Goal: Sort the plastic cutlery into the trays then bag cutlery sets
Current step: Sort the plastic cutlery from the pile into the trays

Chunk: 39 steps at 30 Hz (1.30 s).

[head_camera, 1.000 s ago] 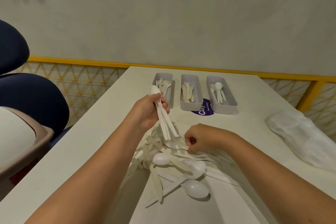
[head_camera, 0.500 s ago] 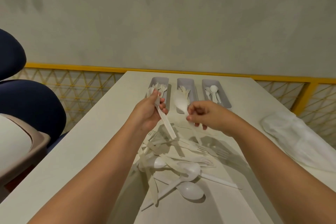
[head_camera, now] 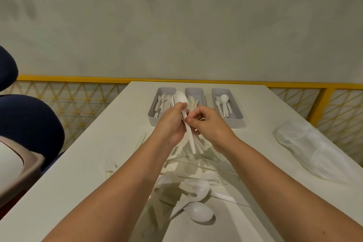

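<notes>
My left hand (head_camera: 172, 122) grips a bunch of white plastic spoons (head_camera: 180, 99), bowls up, handles hanging below the palm. My right hand (head_camera: 208, 124) pinches into that same bunch from the right, fingertips against the handles. Both hands hover above the table (head_camera: 82, 163) in front of three grey trays: the left tray (head_camera: 155, 119) holds forks, the middle tray (head_camera: 196, 91) holds knives, the right tray (head_camera: 236, 118) holds spoons. A loose pile of white cutlery (head_camera: 196, 188) lies under my forearms, with two big spoons at its near end.
A stack of clear plastic bags (head_camera: 306, 151) lies at the table's right side. A lone fork (head_camera: 141, 139) sits left of the pile. A blue chair (head_camera: 25, 124) and a beige bin (head_camera: 17, 175) stand at the left. A yellow rail runs behind the table.
My right hand lifted a spoon out of the pile and brought it to the bunch in my left hand. Both hands now meet in front of the trays.
</notes>
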Tool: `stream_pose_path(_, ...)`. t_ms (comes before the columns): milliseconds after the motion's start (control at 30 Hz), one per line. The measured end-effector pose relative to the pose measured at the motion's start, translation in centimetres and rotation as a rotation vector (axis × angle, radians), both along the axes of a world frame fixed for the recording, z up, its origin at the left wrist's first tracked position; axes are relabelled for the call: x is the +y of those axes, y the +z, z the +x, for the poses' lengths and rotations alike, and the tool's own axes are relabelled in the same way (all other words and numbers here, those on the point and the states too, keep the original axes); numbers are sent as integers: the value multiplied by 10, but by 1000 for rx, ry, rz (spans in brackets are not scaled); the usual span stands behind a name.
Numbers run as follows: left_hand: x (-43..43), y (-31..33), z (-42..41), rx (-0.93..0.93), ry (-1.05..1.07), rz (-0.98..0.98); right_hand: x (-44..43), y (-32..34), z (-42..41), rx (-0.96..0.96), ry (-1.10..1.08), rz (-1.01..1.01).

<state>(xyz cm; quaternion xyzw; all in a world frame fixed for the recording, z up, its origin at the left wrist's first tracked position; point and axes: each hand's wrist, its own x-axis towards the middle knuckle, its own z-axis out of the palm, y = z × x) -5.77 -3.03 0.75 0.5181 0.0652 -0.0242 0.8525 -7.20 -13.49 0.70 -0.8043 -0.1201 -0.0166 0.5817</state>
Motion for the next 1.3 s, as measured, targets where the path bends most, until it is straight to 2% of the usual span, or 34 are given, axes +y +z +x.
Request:
stream_pose_path(100, -8, 3, 5, 49, 5, -61, -2, -1, 0, -73, -76, -121)
stream_pose_path(167, -13, 5, 10, 76, 15, -94, -6, 1, -2, -1, -36, -144)
stream_pose_path(233, -17, 8, 16, 93, 12, -33, -10, 3, -5, 70, 41, -156)
stream_pose_path(433, -38, 9, 32, 58, -23, 144, -40, 3, 11, 74, 94, -226)
stream_pose_path(533, -47, 6, 45, 38, -114, 154, -62, 7, 31, 103, -16, -245)
stream_pose_path(600, -52, 2, 55, 9, -124, 341, -79, 8, 55, 112, -167, -273)
stream_pose_path(633, -55, -1, 59, -41, -120, 528, -88, 8, 69, 127, -215, -275)
stream_pose_path(733, -63, -11, 74, -341, -117, 1150, -106, 3, 109, 211, -267, -299)
stream_pose_path(833, -65, -24, 95, -497, -207, 1485, -110, -6, 140, 285, -292, -340)
stream_pose_path(1000, -62, -41, 120, -571, -281, 1638, -94, -27, 179, 304, -297, -444)
stream_pose_path(1300, -59, -55, 125, -708, -240, 1591, -66, -39, 213, 299, -356, -585)
